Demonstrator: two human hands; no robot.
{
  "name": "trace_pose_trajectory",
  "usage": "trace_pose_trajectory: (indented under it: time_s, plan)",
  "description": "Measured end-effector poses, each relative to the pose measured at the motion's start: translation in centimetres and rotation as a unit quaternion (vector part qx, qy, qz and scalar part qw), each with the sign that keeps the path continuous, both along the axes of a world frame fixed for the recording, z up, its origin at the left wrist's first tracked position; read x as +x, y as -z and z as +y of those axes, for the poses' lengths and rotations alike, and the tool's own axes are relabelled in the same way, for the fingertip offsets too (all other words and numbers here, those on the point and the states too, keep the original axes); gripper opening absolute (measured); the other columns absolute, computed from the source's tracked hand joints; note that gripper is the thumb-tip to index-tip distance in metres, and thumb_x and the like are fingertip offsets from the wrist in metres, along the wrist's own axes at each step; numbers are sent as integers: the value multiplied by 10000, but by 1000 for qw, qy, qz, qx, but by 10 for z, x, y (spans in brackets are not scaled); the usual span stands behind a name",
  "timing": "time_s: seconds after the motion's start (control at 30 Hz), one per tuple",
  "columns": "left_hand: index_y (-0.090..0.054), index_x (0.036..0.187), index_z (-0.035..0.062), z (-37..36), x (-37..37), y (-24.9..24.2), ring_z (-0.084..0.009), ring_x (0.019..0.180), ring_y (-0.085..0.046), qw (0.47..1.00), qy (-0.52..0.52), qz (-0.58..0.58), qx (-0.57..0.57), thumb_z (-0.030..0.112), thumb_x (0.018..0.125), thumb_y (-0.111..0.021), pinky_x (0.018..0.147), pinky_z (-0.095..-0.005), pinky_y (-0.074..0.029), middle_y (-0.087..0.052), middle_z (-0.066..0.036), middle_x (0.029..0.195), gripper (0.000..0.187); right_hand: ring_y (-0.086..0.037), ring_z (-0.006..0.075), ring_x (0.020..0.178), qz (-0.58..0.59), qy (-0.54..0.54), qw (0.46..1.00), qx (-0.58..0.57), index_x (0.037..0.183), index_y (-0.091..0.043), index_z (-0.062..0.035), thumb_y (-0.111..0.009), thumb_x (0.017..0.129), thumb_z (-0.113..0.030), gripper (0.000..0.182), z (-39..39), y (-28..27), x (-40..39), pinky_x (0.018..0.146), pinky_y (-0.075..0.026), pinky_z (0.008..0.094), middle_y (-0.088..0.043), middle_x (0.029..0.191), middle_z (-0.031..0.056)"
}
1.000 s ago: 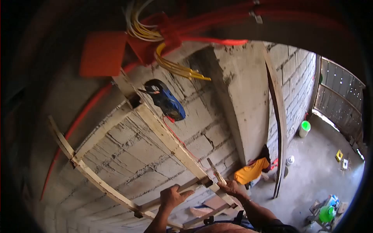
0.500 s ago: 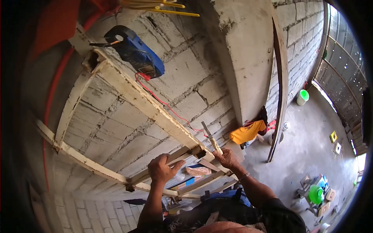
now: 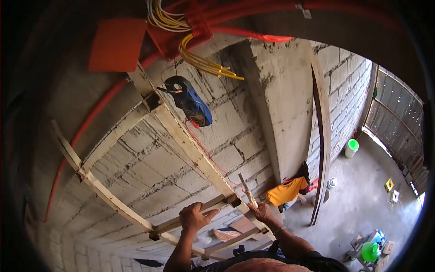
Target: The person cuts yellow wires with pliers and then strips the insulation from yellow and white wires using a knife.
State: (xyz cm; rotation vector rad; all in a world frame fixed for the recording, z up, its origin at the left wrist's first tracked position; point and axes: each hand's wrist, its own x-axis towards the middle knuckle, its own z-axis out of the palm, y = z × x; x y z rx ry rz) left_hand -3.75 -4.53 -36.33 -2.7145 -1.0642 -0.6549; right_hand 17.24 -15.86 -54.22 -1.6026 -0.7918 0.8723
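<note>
My left hand (image 3: 195, 217) is curled over a rung (image 3: 174, 224) of a cream-painted, square-tube metal ladder (image 3: 192, 152), its thumb stretched along the top. Beside the right rail, my right hand (image 3: 265, 214) is closed on a thin flat grey blade with a pale wrapped handle (image 3: 249, 195). The blade points up and away from me. Above, a blue-and-black device (image 3: 190, 102), shaped like a clamp meter, hangs against the block wall. From its lower end a red wire (image 3: 208, 155) trails down along the ladder toward my right hand.
Overhead, yellow and white wires (image 3: 204, 63) hang from an open red box (image 3: 170, 41) joined to red conduit (image 3: 97, 106). An orange cloth (image 3: 287, 191) lies beside the concrete column (image 3: 294, 109). A dark upright post (image 3: 321, 136) and a green-topped bucket (image 3: 351, 148) stand to the right.
My view has tilted upward, bringing the red box and more wires into sight. Both hands keep their places on the ladder and the blade's handle.
</note>
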Motion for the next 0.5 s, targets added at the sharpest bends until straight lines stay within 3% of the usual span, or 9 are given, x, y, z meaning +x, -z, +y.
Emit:
trace_pose_trajectory:
  time_s: [0.17,0.23,0.4,0.47,0.5]
  plan:
    - [-583,632,81,-1,-1,0,-325,515,-619,1000,-6,9,-8,671,641,-710,480,-399,-481,-617,-120,573,604,-464,77,623,48,-9,999,18,825,-659,1,-604,867,-470,476,-1,5,0,532,-398,293,-513,618,-14]
    - [-583,632,80,0,-3,2,-325,517,-619,1000,-8,11,-8,674,642,-708,483,-398,-481,-615,-119,573,608,-532,125,642,36,-17,999,12,895,-674,11,-566,862,-537,559,0,6,0,588,-451,334,-599,655,101]
    - [-581,634,75,1,-3,0,-323,529,-622,1000,-7,21,-19,668,646,-710,496,-396,-484,-616,-119,581,607,-554,155,641,24,-21,999,-15,916,-677,-8,-556,862,-548,556,4,13,1,600,-457,350,-609,663,127]
    - [-580,634,70,1,-3,1,-324,537,-624,1000,4,1,-13,657,648,-717,500,-395,-485,-618,-126,590,602,-486,76,606,10,-24,999,-26,801,-648,-7,-608,865,-462,462,2,9,3,537,-407,275,-531,620,-21]
    - [-580,634,70,0,-3,1,-324,537,-624,1000,5,2,-16,657,648,-717,500,-395,-485,-618,-126,590,602,-486,76,606,11,-24,999,-28,801,-648,-7,-608,865,-462,462,2,14,3,537,-407,275,-531,620,-21]
